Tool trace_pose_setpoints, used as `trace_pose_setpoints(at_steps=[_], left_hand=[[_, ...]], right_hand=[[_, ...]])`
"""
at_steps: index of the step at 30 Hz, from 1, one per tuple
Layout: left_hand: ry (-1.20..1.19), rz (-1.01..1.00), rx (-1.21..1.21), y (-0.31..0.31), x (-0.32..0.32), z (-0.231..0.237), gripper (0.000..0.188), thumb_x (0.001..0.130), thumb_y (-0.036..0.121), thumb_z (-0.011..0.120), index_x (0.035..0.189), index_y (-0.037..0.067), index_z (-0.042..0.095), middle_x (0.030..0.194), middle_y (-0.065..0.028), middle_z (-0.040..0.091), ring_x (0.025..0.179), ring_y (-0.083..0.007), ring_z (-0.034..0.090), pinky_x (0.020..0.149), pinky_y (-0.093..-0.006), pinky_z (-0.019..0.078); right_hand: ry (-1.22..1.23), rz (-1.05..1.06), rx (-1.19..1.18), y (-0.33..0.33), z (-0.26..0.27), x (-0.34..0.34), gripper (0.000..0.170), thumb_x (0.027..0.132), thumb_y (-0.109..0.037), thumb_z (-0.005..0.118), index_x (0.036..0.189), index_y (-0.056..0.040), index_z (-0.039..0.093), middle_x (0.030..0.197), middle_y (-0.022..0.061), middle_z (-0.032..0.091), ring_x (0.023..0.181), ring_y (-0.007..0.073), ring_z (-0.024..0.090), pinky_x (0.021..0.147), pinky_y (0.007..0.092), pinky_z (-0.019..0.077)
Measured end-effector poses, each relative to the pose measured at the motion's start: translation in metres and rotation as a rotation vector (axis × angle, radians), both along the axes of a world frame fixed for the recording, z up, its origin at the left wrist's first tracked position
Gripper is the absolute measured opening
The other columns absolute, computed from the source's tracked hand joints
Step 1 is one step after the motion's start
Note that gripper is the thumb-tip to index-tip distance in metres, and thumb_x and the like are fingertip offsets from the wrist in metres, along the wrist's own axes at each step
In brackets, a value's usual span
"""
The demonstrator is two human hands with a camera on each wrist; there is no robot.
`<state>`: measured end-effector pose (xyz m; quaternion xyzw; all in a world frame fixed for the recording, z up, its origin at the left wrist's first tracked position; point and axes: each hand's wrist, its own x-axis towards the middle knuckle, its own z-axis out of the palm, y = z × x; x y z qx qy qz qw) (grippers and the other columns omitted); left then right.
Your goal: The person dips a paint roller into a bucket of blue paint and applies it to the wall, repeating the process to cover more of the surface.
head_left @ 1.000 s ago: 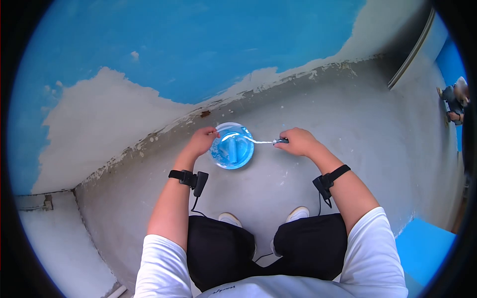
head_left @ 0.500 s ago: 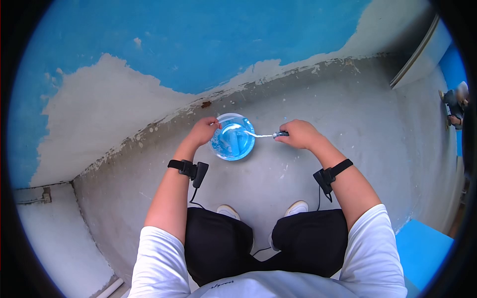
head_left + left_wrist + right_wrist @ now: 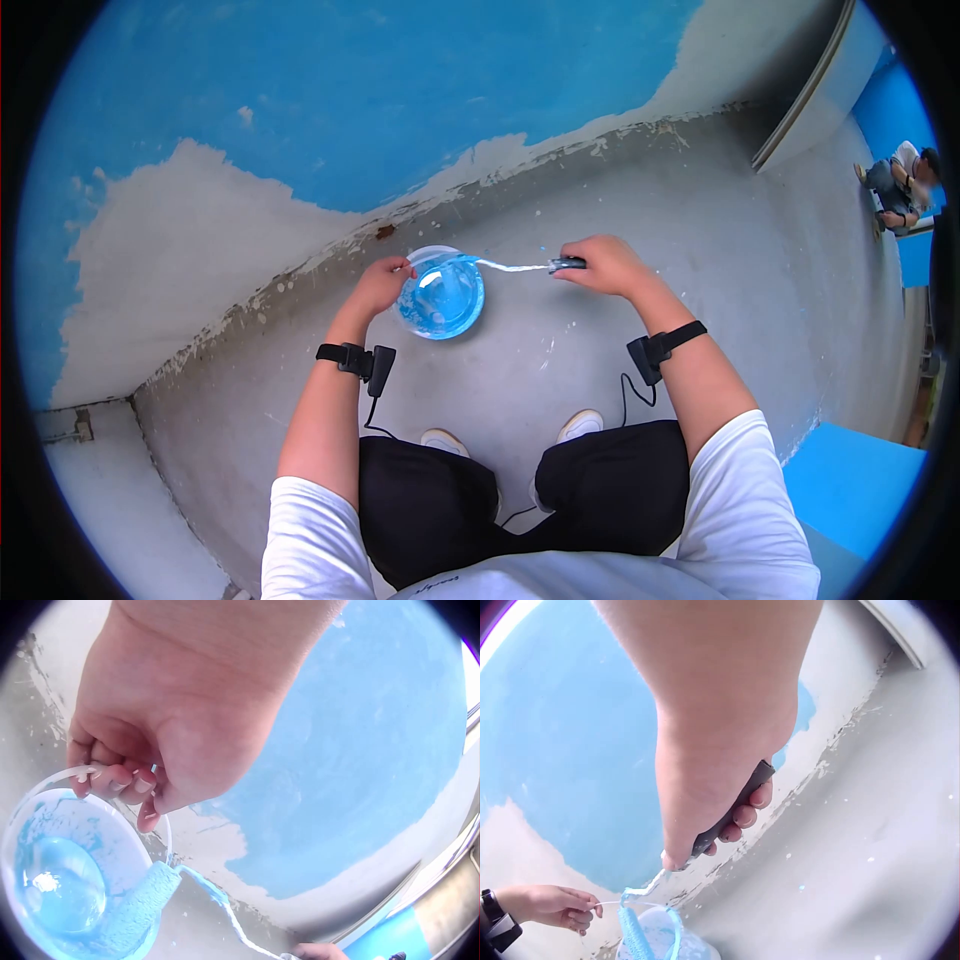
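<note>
A white bucket of light blue paint stands on the floor near the wall, its inside smeared with paint. My left hand holds the bucket's thin white bail in curled fingers above the rim. To the right of the bucket, my right hand grips the dark handle of a paint roller. Its bent, paint-coated wire frame reaches leftward to the bucket. The blue-coated roller sleeve lies tilted at the bucket's inner wall, its upper end up at the rim.
Beyond the bucket rises a wall, blue above with a ragged white lower patch. Paint specks dot the grey floor. A person crouches at the far right. A blue panel lies at lower right; my shoes are below the bucket.
The roller sleeve has gone from the middle of the bucket up to its far rim. The bucket and left hand sit further left in view; the right hand keeps its grip.
</note>
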<state>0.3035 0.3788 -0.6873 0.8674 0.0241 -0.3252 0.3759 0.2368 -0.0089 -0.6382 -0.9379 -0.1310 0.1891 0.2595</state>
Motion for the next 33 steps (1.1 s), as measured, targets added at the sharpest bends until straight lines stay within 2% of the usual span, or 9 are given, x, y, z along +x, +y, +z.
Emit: trace_pose_setpoints(at_steps=[6, 9, 11, 17, 27, 29, 30, 32, 33], left_hand=[[-0.041, 0.012, -0.006, -0.003, -0.002, 0.006, 0.021, 0.088, 0.023, 0.057, 0.086, 0.007, 0.069, 0.078, -0.0123, 0.064, 0.076, -0.0221, 0.059, 0.072, -0.0352, 0.0465], [-0.035, 0.012, -0.005, -0.002, -0.001, 0.005, 0.02, 0.088, 0.022, 0.057, 0.086, 0.006, 0.069, 0.08, -0.0124, 0.065, 0.077, -0.0232, 0.06, 0.073, -0.0354, 0.047], [-0.043, 0.007, -0.009, -0.001, 0.0, -0.003, 0.02, 0.088, 0.021, 0.057, 0.086, 0.006, 0.069, 0.083, -0.0123, 0.066, 0.079, -0.0237, 0.061, 0.075, -0.0355, 0.0477], [-0.003, 0.01, 0.015, -0.006, 0.001, 0.003, 0.019, 0.088, 0.02, 0.057, 0.086, 0.006, 0.069, 0.085, -0.0124, 0.068, 0.081, -0.0236, 0.063, 0.076, -0.0359, 0.0483], [-0.003, -0.02, 0.013, 0.004, -0.002, -0.009, 0.019, 0.089, 0.02, 0.056, 0.087, 0.006, 0.069, 0.081, -0.0105, 0.066, 0.079, -0.0215, 0.06, 0.075, -0.0339, 0.0469], [-0.013, -0.01, -0.026, 0.007, -0.003, -0.013, 0.02, 0.09, 0.02, 0.056, 0.088, 0.006, 0.069, 0.076, -0.0077, 0.063, 0.074, -0.0182, 0.058, 0.071, -0.0332, 0.0465], [-0.015, -0.03, -0.015, 0.007, -0.003, -0.01, 0.02, 0.09, 0.02, 0.056, 0.088, 0.006, 0.069, 0.076, -0.0077, 0.063, 0.074, -0.0182, 0.058, 0.071, -0.0332, 0.0465], [0.018, 0.001, -0.024, 0.004, -0.002, -0.006, 0.02, 0.092, 0.02, 0.055, 0.088, 0.006, 0.069, 0.072, -0.0041, 0.059, 0.068, -0.0136, 0.055, 0.064, -0.0311, 0.0451], [0.013, -0.02, -0.015, 0.004, -0.002, -0.005, 0.02, 0.092, 0.02, 0.055, 0.088, 0.006, 0.069, 0.072, -0.0041, 0.059, 0.068, -0.0136, 0.055, 0.064, -0.0311, 0.0451]], right_hand=[[-0.041, -0.182, 0.119, -0.035, -0.002, -0.006, 0.028, 0.083, -0.035, 0.071, 0.088, -0.0068, 0.066, 0.073, 0.013, 0.064, 0.068, 0.0329, 0.06, 0.063, 0.0394, 0.0461], [0.018, -0.338, 0.149, -0.04, -0.022, -0.007, 0.032, 0.087, -0.034, 0.068, 0.083, -0.0031, 0.063, 0.066, 0.0101, 0.06, 0.062, 0.0251, 0.057, 0.062, 0.0362, 0.0453], [0.141, -0.603, 0.357, -0.046, -0.05, -0.005, 0.038, 0.091, -0.038, 0.064, 0.08, -0.0015, 0.061, 0.064, 0.0065, 0.057, 0.058, 0.0161, 0.054, 0.057, 0.0322, 0.0443], [0.251, -0.962, 0.55, -0.026, -0.071, 0.018, 0.041, 0.093, -0.043, 0.061, 0.081, -0.003, 0.06, 0.062, 0.0018, 0.054, 0.052, 0.0102, 0.05, 0.047, 0.0261, 0.0391], [0.092, -0.962, 0.528, -0.028, -0.107, 0.039, 0.046, 0.091, -0.045, 0.062, 0.081, 0.0002, 0.061, 0.061, 0.0061, 0.057, 0.054, 0.015, 0.055, 0.052, 0.0315, 0.0436], [0.081, -0.972, 0.45, -0.03, -0.128, 0.046, 0.049, 0.09, -0.047, 0.06, 0.09, 0.0019, 0.066, 0.074, 0.0136, 0.065, 0.067, 0.0244, 0.064, 0.064, 0.0358, 0.0494], [0.081, -0.991, 0.463, -0.03, -0.137, 0.047, 0.049, 0.09, -0.047, 0.06, 0.09, 0.0019, 0.066, 0.074, 0.0136, 0.065, 0.067, 0.0244, 0.064, 0.064, 0.0358, 0.0494], [0.019, -0.969, 0.337, -0.034, -0.154, 0.049, 0.053, 0.089, -0.049, 0.059, 0.102, 0.002, 0.068, 0.093, 0.0208, 0.069, 0.088, 0.0339, 0.067, 0.079, 0.0403, 0.0506], [0.016, -0.99, 0.349, -0.035, -0.149, 0.05, 0.053, 0.089, -0.049, 0.059, 0.102, 0.002, 0.068, 0.093, 0.0208, 0.069, 0.088, 0.0339, 0.067, 0.079, 0.0403, 0.0506]])
